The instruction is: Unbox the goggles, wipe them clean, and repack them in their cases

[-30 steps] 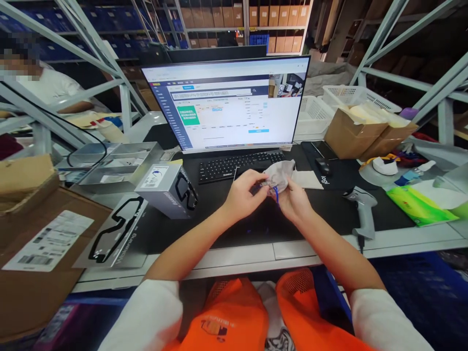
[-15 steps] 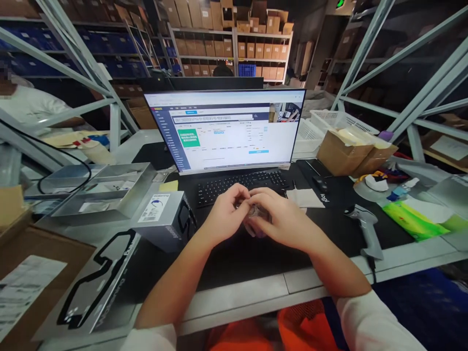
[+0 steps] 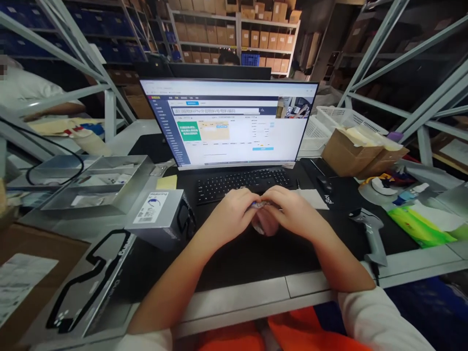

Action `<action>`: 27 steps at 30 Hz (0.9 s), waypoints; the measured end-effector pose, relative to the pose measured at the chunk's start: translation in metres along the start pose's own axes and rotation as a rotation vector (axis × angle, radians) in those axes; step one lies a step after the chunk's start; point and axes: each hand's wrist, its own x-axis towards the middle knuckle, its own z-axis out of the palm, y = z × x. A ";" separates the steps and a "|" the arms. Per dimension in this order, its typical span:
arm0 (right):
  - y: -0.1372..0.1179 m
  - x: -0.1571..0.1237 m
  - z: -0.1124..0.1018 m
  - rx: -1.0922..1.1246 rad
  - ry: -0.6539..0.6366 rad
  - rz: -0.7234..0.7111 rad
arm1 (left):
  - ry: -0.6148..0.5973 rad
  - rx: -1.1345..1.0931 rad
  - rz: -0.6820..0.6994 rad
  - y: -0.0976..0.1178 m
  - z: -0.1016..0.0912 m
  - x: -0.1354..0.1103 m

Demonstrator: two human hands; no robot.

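My left hand (image 3: 237, 210) and my right hand (image 3: 292, 210) meet in front of the keyboard (image 3: 241, 183), both with fingers closed. Between them they pinch the top of a small see-through plastic bag (image 3: 266, 222), which hangs down with a pinkish look. What is inside it I cannot make out. Just left of my left hand stands a grey box (image 3: 157, 217) with a white label on top. A pale sheet (image 3: 314, 199) lies behind my right hand, beside the mouse (image 3: 324, 185).
A lit monitor (image 3: 234, 131) stands behind the keyboard. On the right lie a barcode scanner (image 3: 369, 234), a green packet (image 3: 420, 226) and an open carton (image 3: 351, 153). On the left are a grey divided tray (image 3: 98, 187) and a brown carton (image 3: 40, 273). Another person (image 3: 32, 97) sits at far left.
My fingers have shifted along the bag's top edge, and more of the bag hangs visible below them. The view has moved slightly. A beige panel now shows on the screen.
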 end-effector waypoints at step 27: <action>0.002 -0.012 -0.037 -0.026 -0.107 -0.045 | -0.079 -0.240 0.032 -0.011 -0.022 0.000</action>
